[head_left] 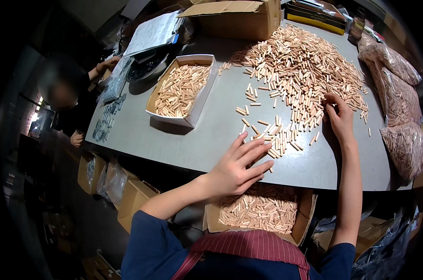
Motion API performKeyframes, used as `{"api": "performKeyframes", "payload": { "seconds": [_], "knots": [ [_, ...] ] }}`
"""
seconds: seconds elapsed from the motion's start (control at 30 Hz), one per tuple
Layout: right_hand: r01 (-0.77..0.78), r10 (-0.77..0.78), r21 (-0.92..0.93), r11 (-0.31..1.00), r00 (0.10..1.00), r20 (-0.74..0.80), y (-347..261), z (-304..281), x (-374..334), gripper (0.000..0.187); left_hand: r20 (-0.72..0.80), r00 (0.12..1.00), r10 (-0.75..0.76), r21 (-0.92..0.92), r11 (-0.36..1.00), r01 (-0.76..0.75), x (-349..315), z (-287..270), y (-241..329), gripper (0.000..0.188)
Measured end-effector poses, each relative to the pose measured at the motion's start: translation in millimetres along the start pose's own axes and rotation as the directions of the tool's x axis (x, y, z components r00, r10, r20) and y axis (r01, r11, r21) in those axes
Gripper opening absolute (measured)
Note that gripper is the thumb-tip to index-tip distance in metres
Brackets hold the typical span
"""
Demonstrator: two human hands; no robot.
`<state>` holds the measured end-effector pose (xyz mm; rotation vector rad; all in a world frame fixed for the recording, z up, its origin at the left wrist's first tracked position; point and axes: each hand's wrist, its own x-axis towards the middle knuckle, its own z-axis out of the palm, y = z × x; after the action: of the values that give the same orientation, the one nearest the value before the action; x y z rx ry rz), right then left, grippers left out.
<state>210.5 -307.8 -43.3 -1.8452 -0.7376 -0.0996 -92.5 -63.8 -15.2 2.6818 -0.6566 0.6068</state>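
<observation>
Wooden dowels (309,65) lie heaped toward the far right of the bench (221,135), thinning toward its near edge, where the left hand (239,169) spreads its fingers over some. The right hand (340,119) curls at the heap's right side; whether it pinches any, I cannot tell. Plastic bags (400,102) line the right edge; a paper sheet (153,35), far left, bears unreadable writing.

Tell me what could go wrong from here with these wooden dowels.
Loose dowels by the person's left hand lie near the front edge of the table; a careless sweep might send some over, perhaps missing the open cardboard box below.
The white-sided box on the table has no lid closed over its dowels, so a bump could spill some.
</observation>
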Motion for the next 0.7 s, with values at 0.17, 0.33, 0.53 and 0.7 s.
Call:
{"api": "performKeyframes", "payload": {
  "seconds": [0.17,0.33,0.53,0.7],
  "knots": [
    [-0.018,0.018,-0.006,1.0,1.0,-0.022,-3.0,1.8,-1.1,0.027,0.01,0.995,-0.098,0.009,0.995,0.098,1.8,-7.1,7.5,0.047],
    [0.002,-0.002,-0.016,1.0,1.0,-0.01,9.3,-3.0,0.0,0.034,-0.116,0.959,-0.259,-0.109,0.963,0.247,-2.1,-13.8,-3.0,0.046],
    [0.036,-0.036,-0.037,0.999,0.999,-0.004,13.4,-1.5,1.4,0.034,-0.213,0.905,-0.369,-0.151,0.927,0.342,-14.2,-13.2,-6.6,0.038],
    [0.023,-0.023,-0.039,0.999,1.0,0.001,13.2,-4.9,1.4,0.034,-0.221,0.954,-0.203,-0.071,0.979,0.192,-3.3,-3.0,10.9,0.038]
  ]
}}
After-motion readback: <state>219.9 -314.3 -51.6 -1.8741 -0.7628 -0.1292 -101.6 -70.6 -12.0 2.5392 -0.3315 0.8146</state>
